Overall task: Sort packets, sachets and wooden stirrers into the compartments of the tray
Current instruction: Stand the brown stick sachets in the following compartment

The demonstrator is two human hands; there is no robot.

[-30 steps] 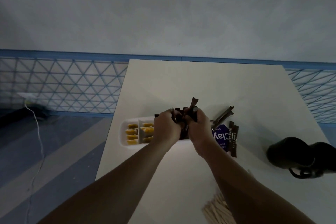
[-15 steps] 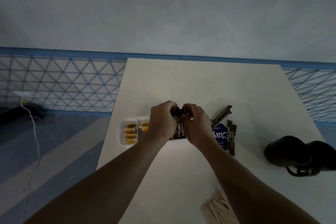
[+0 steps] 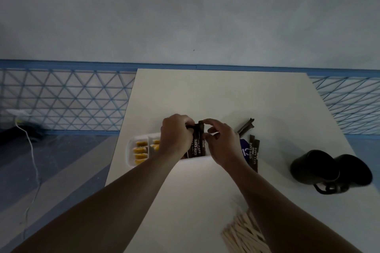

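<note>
A white compartment tray (image 3: 129,153) lies at the table's left edge. Its two left compartments hold yellow sachets (image 3: 140,151). Brown stick sachets (image 3: 196,146) lie in a compartment further right, partly hidden by my hands. My left hand (image 3: 176,136) is closed over their far ends. My right hand (image 3: 221,141) hovers at their right side with its fingers apart, touching the top ends. More brown sachets (image 3: 254,150) and a blue packet (image 3: 244,150) lie right of the tray. Wooden stirrers (image 3: 244,236) are piled near the front.
Two black mugs (image 3: 316,167) lie on their sides at the table's right. The white table (image 3: 216,96) stands against a grey wall. To the left, the floor holds a white cable (image 3: 33,156) and a blue lattice fence.
The brown sachets, held up in both hands a second ago, have come down into the tray. My right hand has opened its fingers and drawn slightly right.
</note>
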